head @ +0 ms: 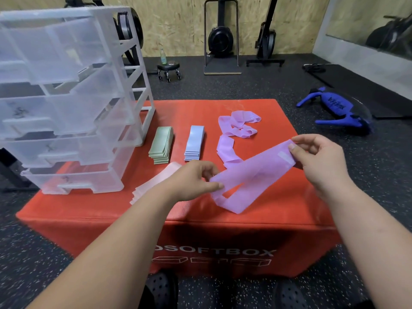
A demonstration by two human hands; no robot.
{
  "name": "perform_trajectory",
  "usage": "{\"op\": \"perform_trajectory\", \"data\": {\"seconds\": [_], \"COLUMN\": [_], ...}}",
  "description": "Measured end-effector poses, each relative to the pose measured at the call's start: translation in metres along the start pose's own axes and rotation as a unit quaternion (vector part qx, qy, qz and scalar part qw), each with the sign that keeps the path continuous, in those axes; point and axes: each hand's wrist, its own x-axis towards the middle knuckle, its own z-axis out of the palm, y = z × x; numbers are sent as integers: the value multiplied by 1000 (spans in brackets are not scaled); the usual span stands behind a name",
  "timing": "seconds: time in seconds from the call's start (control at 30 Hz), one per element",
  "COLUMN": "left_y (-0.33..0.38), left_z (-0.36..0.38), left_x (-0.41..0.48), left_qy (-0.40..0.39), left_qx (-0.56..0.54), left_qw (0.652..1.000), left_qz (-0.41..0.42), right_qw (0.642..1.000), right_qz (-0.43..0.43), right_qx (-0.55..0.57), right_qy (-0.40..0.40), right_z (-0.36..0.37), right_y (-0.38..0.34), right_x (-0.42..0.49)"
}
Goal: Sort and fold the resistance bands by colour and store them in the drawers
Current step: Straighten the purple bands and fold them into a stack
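Observation:
A purple resistance band [254,172] is stretched flat between both hands above the red soft box [200,221]. My left hand [191,181] pinches its near end, and my right hand [318,157] pinches the far end by a white label. Loose purple bands [236,128] lie tangled at the back right of the box. A folded green stack [161,144] and a folded blue stack [194,143] lie side by side. Folded pink bands [156,181] sit partly hidden under my left forearm. The clear plastic drawer unit [66,97] stands at the left.
The drawer unit's several drawers are pulled out a little toward me. On the dark rubber floor lie a blue tool [334,110] at the right and a black mat [365,85] behind it. A small wheeled stool [168,69] and exercise machines stand along the far wall.

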Motion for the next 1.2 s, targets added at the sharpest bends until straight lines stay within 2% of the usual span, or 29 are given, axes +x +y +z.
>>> {"op": "perform_trajectory", "data": {"seconds": [0.1, 0.23, 0.3, 0.43, 0.53, 0.6, 0.83, 0.93, 1.03, 1.2], "left_y": [-3, -9, -10, -21, -28, -27, -28, -27, -29, -32], "left_z": [-9, -21, -22, -13, -6, -2, 6, 4, 6, 8], "left_x": [-2, 0, 2, 8, 11, 10, 12, 13, 13, 15], "left_qy": [-20, -1, 10, 39, 22, 7, 24, -26, -80, -42], "left_qx": [-62, -166, -179, -69, 39, 73, 8, -80, -71, -20], "left_qw": [997, 983, 979, 990, 992, 991, 993, 992, 992, 995], "left_qz": [-44, -80, -97, -120, -117, -111, -114, -98, -68, -85], "right_qw": [1000, 998, 995, 989, 984, 979, 973, 971, 970, 966], "right_qz": [22, 69, 95, 139, 142, 140, 180, 184, 186, 198], "right_qx": [-16, 1, 6, -21, -98, -148, -141, -145, -149, -153], "right_qy": [-2, 0, -4, -34, -34, -31, -36, -38, -52, -70], "right_z": [-7, -12, -14, -18, -22, -26, -35, -37, -38, -40], "right_y": [9, 15, 22, 39, 57, 68, 84, 87, 87, 79], "right_x": [5, 8, 9, 12, 12, 12, 14, 14, 13, 12]}}
